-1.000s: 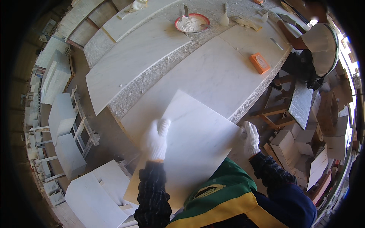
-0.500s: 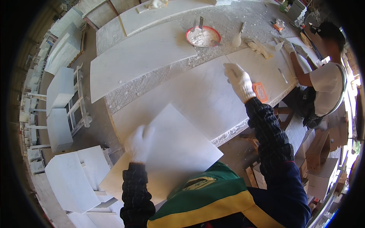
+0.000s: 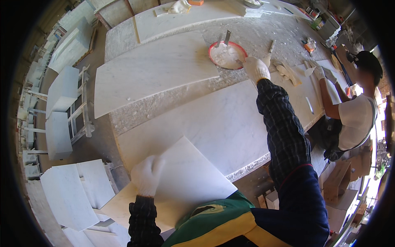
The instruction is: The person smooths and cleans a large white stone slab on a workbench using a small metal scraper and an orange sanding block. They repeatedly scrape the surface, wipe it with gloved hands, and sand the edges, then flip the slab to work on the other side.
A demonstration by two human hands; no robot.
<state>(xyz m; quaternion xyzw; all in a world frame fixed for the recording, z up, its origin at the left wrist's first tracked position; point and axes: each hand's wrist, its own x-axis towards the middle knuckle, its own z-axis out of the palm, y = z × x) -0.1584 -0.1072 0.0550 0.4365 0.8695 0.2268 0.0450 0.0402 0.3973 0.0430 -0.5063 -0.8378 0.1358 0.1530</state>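
A square white marble tile (image 3: 193,164) lies tilted against my green and yellow apron, one corner over the bench slab. My left hand (image 3: 147,175), in a white knit glove, is closed on its left edge; the thumb rests on top and the other fingers are partly hidden. Stretched far forward, my gloved right hand (image 3: 256,69) is at the right rim of a red-edged bowl (image 3: 212,55) of white paste or powder. Its fingers are closed around a putty knife (image 3: 239,62), with only a bit of the blade showing. Two more flat metal blades (image 3: 227,37) stand in the bowl.
A large marble slab (image 3: 197,123) covers the near bench, with another (image 3: 152,70) behind it. A brush-like tool (image 3: 268,55) and a crumpled glove (image 3: 288,74) lie right of the bowl. A co-worker (image 3: 358,111) works at right. Stone slabs (image 3: 66,195) stand at left.
My right hand has moved forward from above the near slab to the bowl and closed on the putty knife. My right arm now covers the orange block. The tile has shifted slightly down and left.
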